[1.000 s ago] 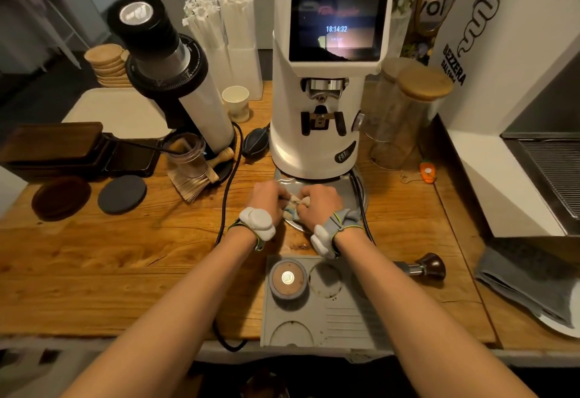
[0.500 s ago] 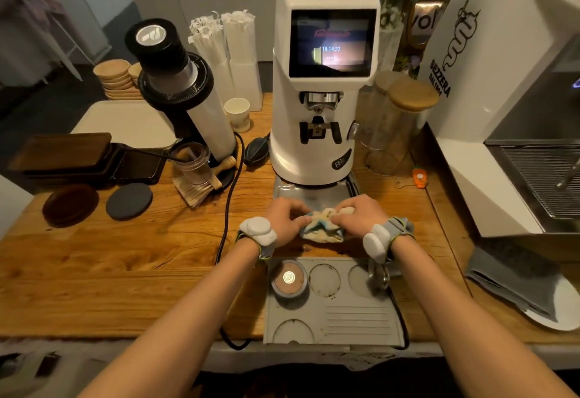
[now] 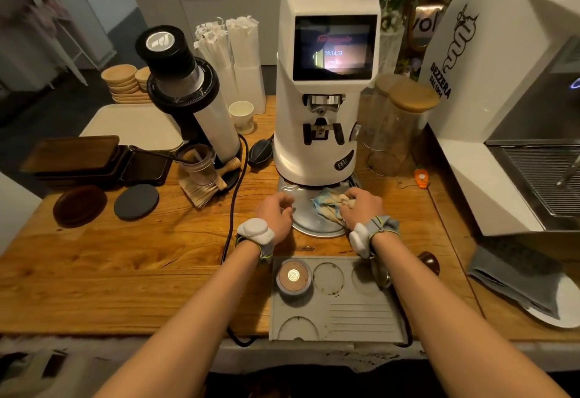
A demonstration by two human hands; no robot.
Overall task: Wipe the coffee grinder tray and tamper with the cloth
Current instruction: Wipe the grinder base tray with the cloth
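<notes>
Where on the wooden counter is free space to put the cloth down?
Bare wood lies on the left, between the dark round coaster, the black cable and the grey tamping mat. It is crowded behind, around the black grinder and brush.

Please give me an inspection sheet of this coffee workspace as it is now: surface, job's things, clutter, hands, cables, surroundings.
Surface: wooden counter, bare patches, worn front edge.
Job's things: metal grinder tray under the white grinder; cloth lying on the tray; round tamper seated in the grey tamping mat.
Clutter: brush, two round coasters, paper cup, glass jars.
Hands: left hand at the tray's edge, not on the cloth; right hand closed on the cloth.
Cables: black cable crossing the counter.
Surroundings: espresso machine at right.
</notes>
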